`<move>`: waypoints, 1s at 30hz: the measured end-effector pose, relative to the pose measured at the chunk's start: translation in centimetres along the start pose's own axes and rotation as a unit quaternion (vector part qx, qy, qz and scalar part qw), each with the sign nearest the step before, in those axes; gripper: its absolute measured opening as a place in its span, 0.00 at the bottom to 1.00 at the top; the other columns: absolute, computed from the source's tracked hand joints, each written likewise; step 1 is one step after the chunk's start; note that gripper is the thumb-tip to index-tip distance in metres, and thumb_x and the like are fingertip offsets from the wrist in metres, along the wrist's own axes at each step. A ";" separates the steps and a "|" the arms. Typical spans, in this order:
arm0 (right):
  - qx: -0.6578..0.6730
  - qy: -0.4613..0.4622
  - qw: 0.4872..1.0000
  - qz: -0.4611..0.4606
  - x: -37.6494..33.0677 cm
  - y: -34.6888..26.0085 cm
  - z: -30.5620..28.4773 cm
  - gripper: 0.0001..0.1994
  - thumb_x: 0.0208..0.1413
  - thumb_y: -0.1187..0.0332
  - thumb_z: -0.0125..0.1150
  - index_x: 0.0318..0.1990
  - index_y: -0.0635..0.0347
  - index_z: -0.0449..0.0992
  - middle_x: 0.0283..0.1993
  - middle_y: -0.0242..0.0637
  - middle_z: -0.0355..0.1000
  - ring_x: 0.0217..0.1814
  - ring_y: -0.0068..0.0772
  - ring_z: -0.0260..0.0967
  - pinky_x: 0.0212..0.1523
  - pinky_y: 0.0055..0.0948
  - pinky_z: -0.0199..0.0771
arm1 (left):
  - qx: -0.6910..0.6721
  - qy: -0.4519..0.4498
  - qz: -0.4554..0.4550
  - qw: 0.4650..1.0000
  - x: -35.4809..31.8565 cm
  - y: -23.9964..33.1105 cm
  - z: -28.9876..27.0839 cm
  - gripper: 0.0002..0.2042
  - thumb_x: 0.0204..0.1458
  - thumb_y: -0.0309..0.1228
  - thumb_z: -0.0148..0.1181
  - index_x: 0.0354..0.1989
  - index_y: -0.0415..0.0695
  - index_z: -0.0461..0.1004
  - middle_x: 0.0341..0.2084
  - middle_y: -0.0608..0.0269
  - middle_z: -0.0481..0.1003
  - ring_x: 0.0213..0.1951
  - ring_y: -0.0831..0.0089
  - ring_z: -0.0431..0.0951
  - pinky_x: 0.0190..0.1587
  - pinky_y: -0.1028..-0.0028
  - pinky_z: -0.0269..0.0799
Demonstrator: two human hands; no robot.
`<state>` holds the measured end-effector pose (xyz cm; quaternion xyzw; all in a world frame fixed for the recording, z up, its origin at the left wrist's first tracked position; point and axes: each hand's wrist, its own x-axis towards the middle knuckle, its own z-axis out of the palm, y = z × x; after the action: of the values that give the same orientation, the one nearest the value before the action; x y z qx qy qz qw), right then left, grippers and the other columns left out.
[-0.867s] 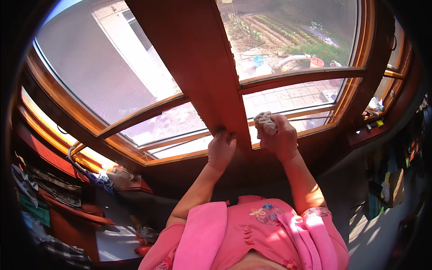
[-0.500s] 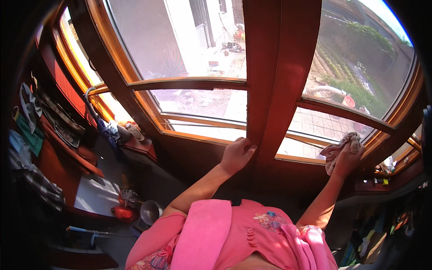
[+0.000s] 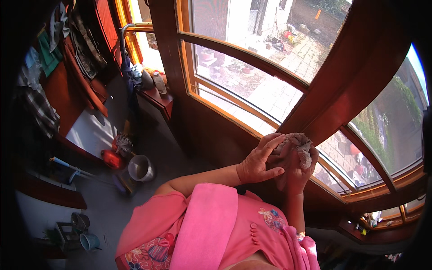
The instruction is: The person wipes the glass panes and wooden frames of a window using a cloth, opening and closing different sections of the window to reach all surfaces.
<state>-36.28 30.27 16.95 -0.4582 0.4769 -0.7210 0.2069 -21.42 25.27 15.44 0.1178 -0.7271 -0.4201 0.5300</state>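
Note:
My right hand (image 3: 298, 175) grips a crumpled, greyish-pink cloth (image 3: 299, 140) in front of the dark red-brown window post (image 3: 330, 114). Some of the cloth bulges above the fingers, and more of it hangs behind them. Just to the left, my left hand (image 3: 261, 163) is open, its thumb held apart from the fingers. Its fingertips come up to the cloth's left side; whether they touch it I cannot tell. Glass panes in wooden frames stand on both sides of the post, the left window pane (image 3: 265, 92) and the right window pane (image 3: 387, 130).
On a ledge at the left stand a white bottle (image 3: 159, 83) and a dark umbrella (image 3: 127, 74). Clothes (image 3: 74, 49) hang farther left. A metal bucket (image 3: 140, 168) and a red round object (image 3: 112, 159) are on the floor, with a blue pot (image 3: 90, 241) nearer me.
My right hand has brought the cloth leftward, away from the right pane to the post. My left hand has moved right beside it and opened. The whole view has turned left.

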 end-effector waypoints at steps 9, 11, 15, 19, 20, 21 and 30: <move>0.148 -0.312 0.920 0.187 0.8 -0.4 5.2 0.48 0.58 0.40 0.59 0.75 0.64 0.48 0.71 0.47 0.58 0.73 0.42 0.57 0.70 0.38 0.60 | 0.095 0.082 -0.032 0.992 -0.7 -2.3 -4.2 0.47 0.51 0.46 0.73 0.74 0.43 0.52 0.71 0.47 0.50 0.70 0.49 0.58 0.71 0.59 0.57; 0.062 -0.396 0.905 0.144 1.0 -0.5 5.9 0.48 0.56 0.40 0.62 0.75 0.63 0.50 0.71 0.49 0.58 0.73 0.44 0.58 0.69 0.40 0.60 | -0.100 0.169 -0.051 0.979 -1.1 -4.5 -5.0 0.34 0.55 0.32 0.69 0.69 0.44 0.59 0.62 0.58 0.64 0.64 0.66 0.65 0.65 0.65 0.64; -0.196 -0.357 0.901 -0.150 2.7 -1.2 6.8 0.33 0.57 0.58 0.69 0.66 0.64 0.66 0.70 0.54 0.61 0.72 0.53 0.61 0.68 0.47 0.64 | -0.161 0.255 -0.122 0.946 -1.2 -6.8 -9.2 0.25 0.56 0.20 0.61 0.63 0.41 0.63 0.50 0.66 0.72 0.51 0.75 0.73 0.54 0.72 0.73; -0.352 -0.121 0.833 -0.409 5.8 -1.7 4.1 0.19 0.61 0.63 0.62 0.56 0.63 0.74 0.64 0.51 0.67 0.66 0.53 0.65 0.64 0.50 0.67 | 0.093 0.373 -0.042 0.922 1.6 -9.4 -16.1 0.22 0.54 0.23 0.63 0.59 0.38 0.68 0.49 0.55 0.73 0.52 0.64 0.74 0.56 0.68 0.72; -0.397 -0.082 0.800 -0.442 6.4 -2.5 3.6 0.17 0.63 0.62 0.60 0.55 0.62 0.75 0.63 0.49 0.68 0.66 0.53 0.64 0.64 0.50 0.66 | 0.188 0.389 -0.002 0.902 2.7 -10.2 -18.4 0.22 0.53 0.25 0.64 0.57 0.38 0.69 0.50 0.52 0.73 0.52 0.59 0.75 0.57 0.67 0.71; -0.433 -0.051 0.766 -0.473 7.1 -2.9 3.1 0.17 0.63 0.62 0.59 0.55 0.61 0.75 0.63 0.48 0.69 0.65 0.52 0.65 0.64 0.50 0.65 | 0.223 0.415 -0.003 0.882 4.0 -10.8 -21.0 0.21 0.53 0.27 0.64 0.56 0.37 0.70 0.51 0.49 0.72 0.53 0.54 0.74 0.58 0.65 0.71; -0.570 0.070 0.653 -0.493 10.8 -1.0 1.1 0.19 0.61 0.57 0.62 0.56 0.54 0.78 0.62 0.42 0.72 0.66 0.50 0.63 0.65 0.49 0.60 | 0.378 0.368 0.039 0.849 8.4 -10.2 -15.5 0.34 0.45 0.36 0.67 0.64 0.44 0.68 0.60 0.42 0.64 0.55 0.41 0.68 0.59 0.51 0.66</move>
<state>-40.54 22.24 23.00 -0.6019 0.5110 -0.3335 -0.5152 -14.18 6.24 14.87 0.4269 -0.5856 -0.0176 0.6889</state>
